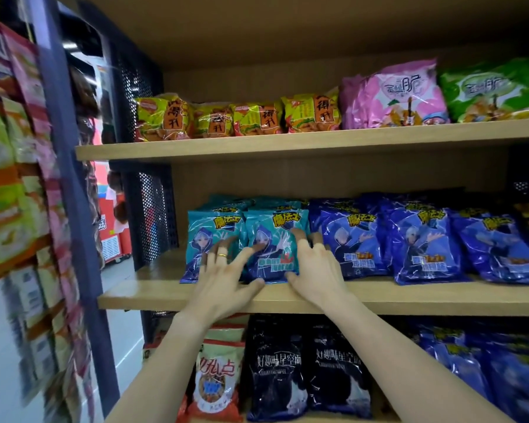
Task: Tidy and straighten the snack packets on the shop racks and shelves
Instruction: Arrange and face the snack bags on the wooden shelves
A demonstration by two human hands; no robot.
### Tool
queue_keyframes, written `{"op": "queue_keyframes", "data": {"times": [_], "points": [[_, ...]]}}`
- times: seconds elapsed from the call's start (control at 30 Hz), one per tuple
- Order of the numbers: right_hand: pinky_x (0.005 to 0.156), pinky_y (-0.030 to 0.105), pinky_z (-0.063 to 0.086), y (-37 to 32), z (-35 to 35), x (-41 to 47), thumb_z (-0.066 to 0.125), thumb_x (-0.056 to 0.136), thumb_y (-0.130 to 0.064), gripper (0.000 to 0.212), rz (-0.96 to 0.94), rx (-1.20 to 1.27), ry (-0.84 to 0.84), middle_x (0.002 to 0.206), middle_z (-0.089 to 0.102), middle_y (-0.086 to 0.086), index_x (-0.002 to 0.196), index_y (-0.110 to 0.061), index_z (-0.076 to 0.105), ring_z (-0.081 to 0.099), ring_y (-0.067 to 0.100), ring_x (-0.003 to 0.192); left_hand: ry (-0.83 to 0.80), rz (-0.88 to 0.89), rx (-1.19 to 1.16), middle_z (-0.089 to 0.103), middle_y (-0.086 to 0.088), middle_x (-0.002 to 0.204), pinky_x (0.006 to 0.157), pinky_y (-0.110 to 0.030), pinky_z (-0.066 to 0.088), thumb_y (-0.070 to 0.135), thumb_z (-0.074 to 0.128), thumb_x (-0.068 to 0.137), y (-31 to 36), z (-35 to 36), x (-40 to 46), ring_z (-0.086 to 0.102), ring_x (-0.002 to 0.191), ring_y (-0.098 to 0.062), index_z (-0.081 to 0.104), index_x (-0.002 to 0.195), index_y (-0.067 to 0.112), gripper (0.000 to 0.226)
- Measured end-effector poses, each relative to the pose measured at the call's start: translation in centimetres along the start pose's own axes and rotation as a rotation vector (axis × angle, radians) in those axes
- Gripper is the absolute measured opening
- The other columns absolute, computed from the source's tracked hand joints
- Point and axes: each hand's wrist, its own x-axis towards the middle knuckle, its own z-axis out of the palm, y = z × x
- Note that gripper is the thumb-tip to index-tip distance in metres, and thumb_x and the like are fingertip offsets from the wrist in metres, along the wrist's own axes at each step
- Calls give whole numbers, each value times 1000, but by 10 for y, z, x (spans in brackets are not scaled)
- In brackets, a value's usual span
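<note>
Head view: left hand [226, 277] and right hand [313, 270], fingers spread flat, pressing either side of glossy teal foil snack packet [272, 248] on pale wooden middle shelf [409, 296].

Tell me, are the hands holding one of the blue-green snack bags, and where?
Both hands frame the right teal packet: the left hand touches its lower left edge, the right hand its right edge. The fingers look nearly straight, so it seems pressed, not gripped.

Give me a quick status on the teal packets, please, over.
Left hand and right hand open, fingers spread, bracketing the front right teal packet on the middle shelf. Blue packets crowd its right side.
</note>
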Motion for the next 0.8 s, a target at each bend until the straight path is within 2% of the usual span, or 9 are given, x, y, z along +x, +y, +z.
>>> {"op": "queue_keyframes", "data": {"times": [0.07,0.2,0.4,0.53,0.63,0.73,0.8], "points": [[91,45,54,-2,0,4,78,85,-34,94,7,-4,12,143,39,17,156,-26,17,59,40,116,-9,2,-13,23,-14,161,119,-56,27,62,52,97,1,1,5,22,146,-39,14,144,56,60],[90,45,55,0,0,-5,75,87,-38,88,16,33,21,141,39,15,155,-30,20,57,37,116,53,35,-33,29,-12,153,111,-49,36,60,53,97,-3,7,1,33,136,-33,31,146,51,55],[88,43,54,5,-2,-20,70,89,-47,74,-16,40,52,133,41,10,147,-32,27,54,30,115,165,82,-192,21,1,154,118,-47,36,57,64,93,-3,13,-4,27,144,-26,40,142,53,55],[87,44,54,13,-8,-25,67,90,-49,71,-5,59,49,132,41,9,148,-33,28,54,30,116,186,37,-144,23,-8,157,118,-53,36,61,66,91,5,17,-4,24,147,-34,41,141,51,57],[84,43,54,23,-19,-33,65,92,-48,66,-19,95,86,131,42,8,146,-31,32,54,30,115,268,33,-103,28,-16,156,119,-54,32,58,69,89,20,16,-6,24,148,-37,47,141,46,58],[82,41,53,48,-36,-46,64,93,-45,59,-26,69,191,135,46,6,144,-28,40,54,28,115,413,144,-71,34,-13,154,119,-52,33,51,69,92,52,16,-7,28,145,-34,53,141,38,53],[82,39,51,77,-47,-54,65,93,-41,53,-6,-20,282,131,53,6,140,-23,48,54,29,113,426,289,-46,35,-9,156,121,-48,31,49,65,96,84,22,-4,30,146,-32,54,142,36,50]]}}
